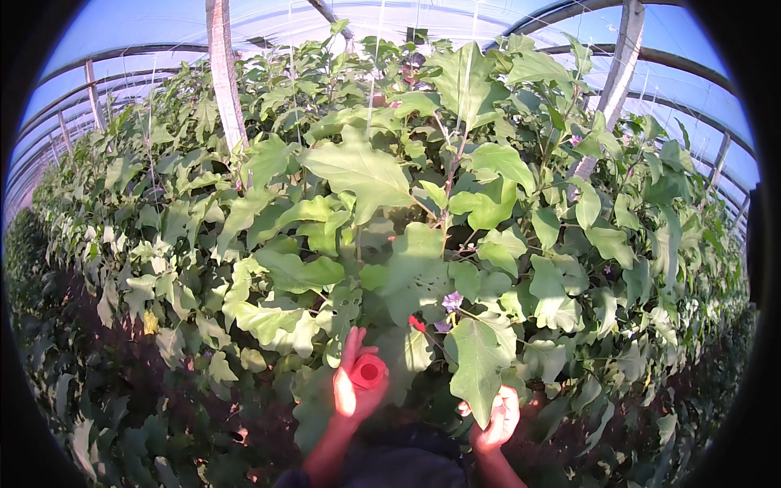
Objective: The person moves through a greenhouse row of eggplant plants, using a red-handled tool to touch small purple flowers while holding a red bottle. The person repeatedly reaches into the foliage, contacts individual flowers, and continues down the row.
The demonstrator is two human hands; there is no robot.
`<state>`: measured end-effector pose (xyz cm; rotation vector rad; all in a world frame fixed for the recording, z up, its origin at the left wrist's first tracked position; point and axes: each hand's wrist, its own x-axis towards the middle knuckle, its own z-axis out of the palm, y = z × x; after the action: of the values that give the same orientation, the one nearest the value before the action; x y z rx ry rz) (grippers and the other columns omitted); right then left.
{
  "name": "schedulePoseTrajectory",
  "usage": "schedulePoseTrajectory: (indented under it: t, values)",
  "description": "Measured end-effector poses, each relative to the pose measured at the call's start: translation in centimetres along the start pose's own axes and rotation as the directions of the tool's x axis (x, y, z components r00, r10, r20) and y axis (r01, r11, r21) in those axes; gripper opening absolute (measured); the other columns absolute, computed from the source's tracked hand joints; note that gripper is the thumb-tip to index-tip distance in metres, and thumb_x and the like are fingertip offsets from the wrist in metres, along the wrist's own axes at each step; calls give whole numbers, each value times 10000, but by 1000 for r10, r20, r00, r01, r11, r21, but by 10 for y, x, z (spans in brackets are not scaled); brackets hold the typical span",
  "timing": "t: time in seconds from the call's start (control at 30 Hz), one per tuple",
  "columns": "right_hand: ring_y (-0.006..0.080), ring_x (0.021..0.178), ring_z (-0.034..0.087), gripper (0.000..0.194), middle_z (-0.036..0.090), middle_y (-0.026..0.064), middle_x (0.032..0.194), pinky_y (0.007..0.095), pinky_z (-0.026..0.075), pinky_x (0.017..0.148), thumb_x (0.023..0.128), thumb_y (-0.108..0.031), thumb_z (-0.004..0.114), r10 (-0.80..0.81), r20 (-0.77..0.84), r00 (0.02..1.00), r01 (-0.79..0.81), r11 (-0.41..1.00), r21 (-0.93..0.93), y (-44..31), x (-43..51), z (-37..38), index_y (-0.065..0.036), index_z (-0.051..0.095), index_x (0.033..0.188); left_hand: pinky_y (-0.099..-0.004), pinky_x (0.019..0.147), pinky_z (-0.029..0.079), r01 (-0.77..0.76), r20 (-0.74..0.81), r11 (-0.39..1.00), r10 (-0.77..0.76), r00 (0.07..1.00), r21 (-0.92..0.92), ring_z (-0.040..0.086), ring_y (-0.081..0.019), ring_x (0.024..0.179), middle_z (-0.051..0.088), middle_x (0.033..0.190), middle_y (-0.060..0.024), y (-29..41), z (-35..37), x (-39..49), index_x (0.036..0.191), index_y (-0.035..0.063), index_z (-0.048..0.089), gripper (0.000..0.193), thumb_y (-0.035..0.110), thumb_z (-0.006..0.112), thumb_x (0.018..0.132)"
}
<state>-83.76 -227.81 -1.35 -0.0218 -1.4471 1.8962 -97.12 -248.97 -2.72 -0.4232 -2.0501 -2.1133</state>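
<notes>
My left hand point(352, 399) holds a red cylindrical container point(368, 372) with a dark round opening facing up, its fingers raised beside it. On the other side, my right hand point(498, 424) is half curled at the tip of a broad eggplant leaf point(479, 360). The leaf tip covers part of that hand, so whether it grips anything is hidden. A purple eggplant flower point(452, 301) blooms above the leaf, with a second purple flower point(443, 327) just below it. Close to these flowers shows a small bright red thing point(417, 323), too small to identify.
Dense eggplant foliage point(360, 171) rises in front of me. A pale post point(226, 73) stands at left and another post point(621, 61) at right. White strings point(376, 70) hang down among the stems. Curved roof bars point(665, 58) carry plastic sheeting overhead.
</notes>
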Motion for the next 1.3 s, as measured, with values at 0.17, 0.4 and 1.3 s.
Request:
schedulePoseTrajectory:
  t: [0.17,0.4,1.3]
  values:
    - [232,789,743,310,762,170,1015,352,606,734,1127,-169,560,-232,344,910,361,851,-381,9,58,95,80,672,1273,-318,946,567,42,-52,998,-40,998,44,680,-165,1038,704,1229,-107,11,-23,7,1706,60,292,1003,-87,742,821]
    - [190,887,763,280,773,150,1064,318,618,786,1142,-162,534,-264,417,870,452,765,-458,23,235,175,35,685,1271,-330,986,573,44,-113,998,-39,993,39,728,-182,1114,700,1106,-76,0,-72,14,1634,52,438,859,-89,748,845]
    - [222,963,771,290,768,186,1142,323,613,812,1129,-139,537,-96,331,939,189,947,-261,-16,33,58,85,710,1196,-329,912,573,101,-115,993,-107,988,-61,684,-145,945,714,1058,-68,-9,-119,17,1629,1,414,799,-146,636,875]
